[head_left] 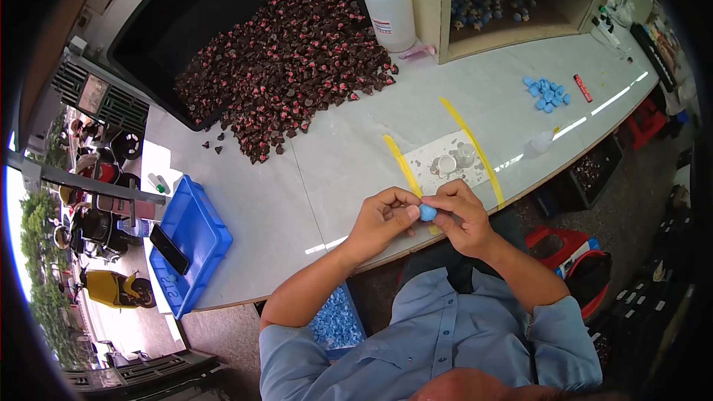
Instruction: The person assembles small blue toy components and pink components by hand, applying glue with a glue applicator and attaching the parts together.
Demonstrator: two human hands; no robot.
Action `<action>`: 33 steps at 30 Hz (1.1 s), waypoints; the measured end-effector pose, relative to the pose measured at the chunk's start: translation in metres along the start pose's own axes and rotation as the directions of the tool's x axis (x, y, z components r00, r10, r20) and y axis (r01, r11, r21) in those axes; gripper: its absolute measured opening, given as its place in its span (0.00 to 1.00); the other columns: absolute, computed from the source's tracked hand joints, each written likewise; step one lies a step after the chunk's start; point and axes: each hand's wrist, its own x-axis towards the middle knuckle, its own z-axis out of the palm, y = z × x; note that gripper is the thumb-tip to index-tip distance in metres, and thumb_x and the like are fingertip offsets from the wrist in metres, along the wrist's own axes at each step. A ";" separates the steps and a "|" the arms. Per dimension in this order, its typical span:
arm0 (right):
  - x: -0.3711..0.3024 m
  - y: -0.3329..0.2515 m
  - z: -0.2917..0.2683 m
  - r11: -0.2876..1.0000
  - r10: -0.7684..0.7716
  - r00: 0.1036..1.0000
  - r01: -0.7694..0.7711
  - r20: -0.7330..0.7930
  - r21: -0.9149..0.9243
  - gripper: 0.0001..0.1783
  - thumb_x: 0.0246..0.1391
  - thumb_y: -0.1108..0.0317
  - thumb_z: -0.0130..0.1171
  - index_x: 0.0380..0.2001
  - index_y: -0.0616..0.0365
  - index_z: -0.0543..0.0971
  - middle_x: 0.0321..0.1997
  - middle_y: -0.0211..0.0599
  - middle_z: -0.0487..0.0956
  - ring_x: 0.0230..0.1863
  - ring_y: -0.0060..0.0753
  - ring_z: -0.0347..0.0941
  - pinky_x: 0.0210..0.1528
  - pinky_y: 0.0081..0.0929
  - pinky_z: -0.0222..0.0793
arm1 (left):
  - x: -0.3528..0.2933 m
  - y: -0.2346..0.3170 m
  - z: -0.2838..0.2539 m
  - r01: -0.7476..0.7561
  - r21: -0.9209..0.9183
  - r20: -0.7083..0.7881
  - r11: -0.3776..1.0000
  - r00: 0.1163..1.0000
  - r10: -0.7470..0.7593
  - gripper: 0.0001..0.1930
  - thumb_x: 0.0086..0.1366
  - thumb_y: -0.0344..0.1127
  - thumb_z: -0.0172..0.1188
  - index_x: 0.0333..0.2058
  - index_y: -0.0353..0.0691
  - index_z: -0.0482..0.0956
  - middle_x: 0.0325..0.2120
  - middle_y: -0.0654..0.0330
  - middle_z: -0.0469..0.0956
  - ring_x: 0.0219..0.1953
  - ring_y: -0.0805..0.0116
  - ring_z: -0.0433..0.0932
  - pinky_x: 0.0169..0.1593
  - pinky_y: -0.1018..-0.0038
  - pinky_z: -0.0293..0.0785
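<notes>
Item: small blue piece (427,212), round, held between both hands just over the near edge of the white table (334,171).

Left hand (382,217): fingers curled, thumb and fingertips pinching the left side of the blue piece.

Right hand (462,215): fingers bent over the top and right side of the same piece, pinching it. Whether a second part sits under the fingers cannot be told.

Around the blue piece, taken as landmark:
- Just beyond it, a grey mat (453,162) between two yellow strips (405,167), with small pale bits and a white cup-like part on it.
- Far beyond and to the left, a big heap of dark red-and-brown pieces (293,59) spilling from a black tray (193,22).
- Far beyond, a white plastic bottle (390,7) beside a wooden box (520,0) holding more blue pieces.
- Beyond and to the right, a small pile of blue pieces (546,93) and a red stick-like object (583,88).
- To the left, a blue bin (194,241) with a dark phone (169,249) lying across it.
- Below, under the table edge, a container of pale blue pieces (336,321).

Risks, as judged: the piece is small and gripped only by fingertips right at the table's edge; a slip would likely drop it to the lap or floor rather than onto the table. Uneven squeezing could make it pop sideways out of the pinch.
</notes>
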 end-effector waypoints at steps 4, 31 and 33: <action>0.003 -0.004 -0.001 0.987 0.070 0.996 -0.078 0.057 0.137 0.16 0.57 0.79 0.56 0.50 0.62 0.78 0.40 0.38 0.75 0.36 0.24 0.75 0.36 0.20 0.73 | 0.003 0.004 -0.002 0.114 -0.026 0.023 0.993 0.993 -0.113 0.13 0.67 0.30 0.59 0.47 0.31 0.73 0.42 0.53 0.79 0.43 0.66 0.81 0.41 0.76 0.78; 0.005 -0.007 -0.002 0.781 0.476 0.858 -0.514 0.194 0.356 0.08 0.58 0.79 0.53 0.42 0.67 0.74 0.33 0.34 0.80 0.29 0.13 0.74 0.29 0.14 0.71 | 0.004 -0.005 0.002 0.152 0.007 -0.105 0.988 0.983 -0.151 0.10 0.64 0.24 0.60 0.43 0.26 0.76 0.38 0.51 0.81 0.39 0.70 0.81 0.43 0.79 0.79; 0.004 -0.006 -0.002 0.786 0.470 0.861 -0.508 0.194 0.352 0.08 0.58 0.80 0.53 0.41 0.68 0.74 0.32 0.36 0.80 0.31 0.15 0.76 0.31 0.14 0.72 | 0.004 -0.006 0.002 0.137 0.006 -0.116 0.991 0.984 -0.136 0.10 0.63 0.25 0.61 0.42 0.26 0.76 0.36 0.53 0.82 0.35 0.76 0.81 0.41 0.82 0.78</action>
